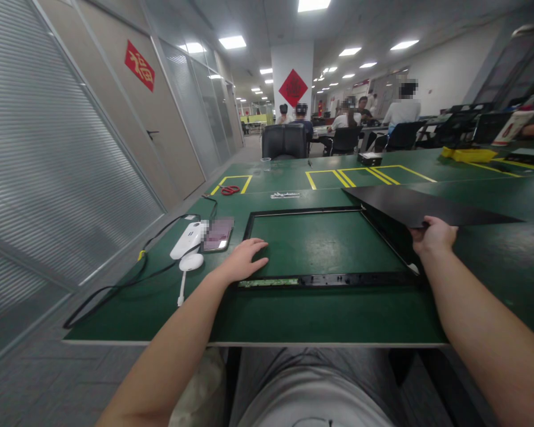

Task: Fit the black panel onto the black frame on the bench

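A black rectangular frame [351,279] lies flat on the green table [320,323], with the tabletop showing through its middle. A green circuit strip [269,283] runs along the left part of its near side. My left hand [241,261] rests over the frame's left side, fingers stretched out and thumb apart. At the frame's right side, my right hand [436,236] grips the near edge of a thin dark panel [420,204]. The panel is tilted and raised over the frame's right side; the fingertips under it are hidden.
Left of the frame lie a phone [218,235], a white power strip [186,240], a white round adapter [191,261] and a black cable [111,288]. Red-handled scissors [230,190] and small white pieces [285,195] are farther back. A yellow tray [469,155] sits at back right.
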Motion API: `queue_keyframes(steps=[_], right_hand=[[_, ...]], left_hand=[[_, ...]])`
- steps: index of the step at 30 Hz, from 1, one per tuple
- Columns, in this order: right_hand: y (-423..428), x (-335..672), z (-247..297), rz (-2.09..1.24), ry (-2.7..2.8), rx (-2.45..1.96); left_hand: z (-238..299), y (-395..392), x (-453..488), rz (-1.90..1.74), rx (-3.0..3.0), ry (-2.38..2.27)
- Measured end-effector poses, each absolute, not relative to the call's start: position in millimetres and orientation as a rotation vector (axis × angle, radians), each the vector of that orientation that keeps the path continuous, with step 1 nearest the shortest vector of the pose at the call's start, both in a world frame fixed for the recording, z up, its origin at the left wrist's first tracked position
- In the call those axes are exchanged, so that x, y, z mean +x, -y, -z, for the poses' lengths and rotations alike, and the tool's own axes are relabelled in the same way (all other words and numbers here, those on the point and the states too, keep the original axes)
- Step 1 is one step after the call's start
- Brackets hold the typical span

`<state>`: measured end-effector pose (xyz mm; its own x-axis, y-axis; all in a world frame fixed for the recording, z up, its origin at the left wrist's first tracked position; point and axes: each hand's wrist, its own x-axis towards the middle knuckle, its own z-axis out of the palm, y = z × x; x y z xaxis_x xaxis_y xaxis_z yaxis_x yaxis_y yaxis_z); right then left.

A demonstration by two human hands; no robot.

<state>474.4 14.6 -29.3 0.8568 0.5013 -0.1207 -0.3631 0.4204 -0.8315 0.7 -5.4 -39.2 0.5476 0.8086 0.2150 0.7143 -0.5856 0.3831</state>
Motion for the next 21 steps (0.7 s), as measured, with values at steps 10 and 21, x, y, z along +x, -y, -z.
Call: queue_keyframes(steps=[10,21], right_hand=[[-13,474,29,-0.582,0.176,-0.995],[-8,471,16,-0.627,0.202,-0.818]], left_hand=[[40,5,0,-0.555,2.522,-1.256],[40,4,0,-0.631,2.480,-1.244]])
